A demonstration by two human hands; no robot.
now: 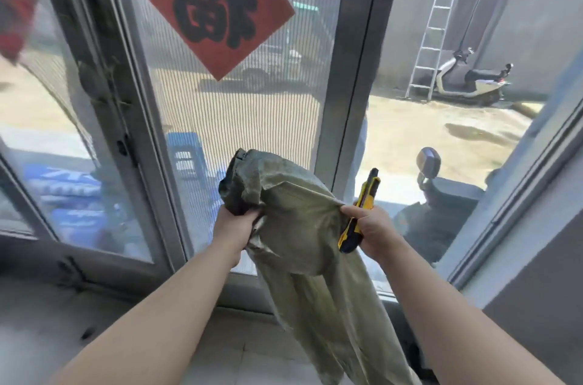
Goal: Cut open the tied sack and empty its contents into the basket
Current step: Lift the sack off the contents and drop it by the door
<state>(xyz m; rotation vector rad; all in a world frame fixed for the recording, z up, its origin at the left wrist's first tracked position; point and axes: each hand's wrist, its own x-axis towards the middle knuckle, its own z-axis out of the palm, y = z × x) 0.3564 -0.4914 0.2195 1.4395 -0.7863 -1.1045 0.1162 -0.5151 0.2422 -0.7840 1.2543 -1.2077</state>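
Observation:
I hold a limp olive-green woven sack (303, 227) up in front of me; it hangs flat down toward the floor. My left hand (235, 220) grips a bunched end of the sack at the left. My right hand (369, 227) pinches the sack's right edge and also holds a yellow and black utility knife (359, 208), which points up and away from me. No basket is in view.
A glass door with a grey metal frame (350, 100) and a red paper sign (217, 3) stands right ahead. Outside the door are a scooter (473, 81), a ladder (435, 21), a blue stool (186, 157) and a dark scooter (438, 195). Tiled floor (239, 350) lies below.

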